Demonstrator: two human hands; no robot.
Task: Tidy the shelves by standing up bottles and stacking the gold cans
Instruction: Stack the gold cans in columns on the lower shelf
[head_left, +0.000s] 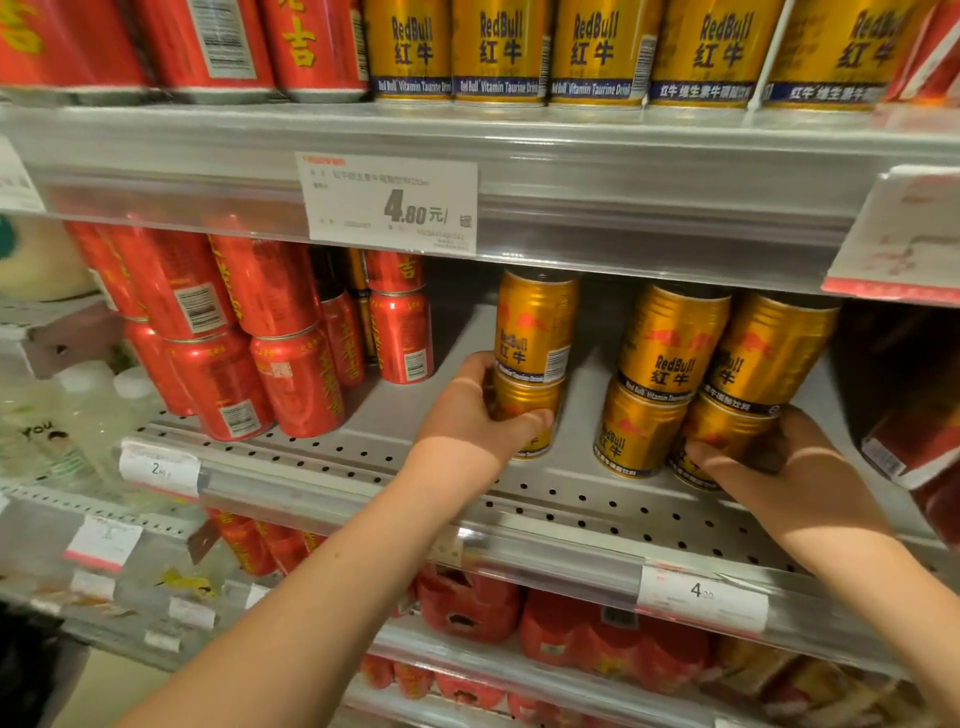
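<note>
Left hand (478, 410) grip clamped on the bottom gold can (524, 415) of a two-high stack mid-shelf (363, 457), right hand (769, 457) grip wrapped round the rightmost stack's lower can (722, 436), probably steadying both while squaring them up.

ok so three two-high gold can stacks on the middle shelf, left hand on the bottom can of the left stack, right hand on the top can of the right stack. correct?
One error: the head view shows the right hand on the bottom can of the right stack, not the top one. The rest holds: three two-high stacks, left hand on the bottom can of the left stack.
</note>
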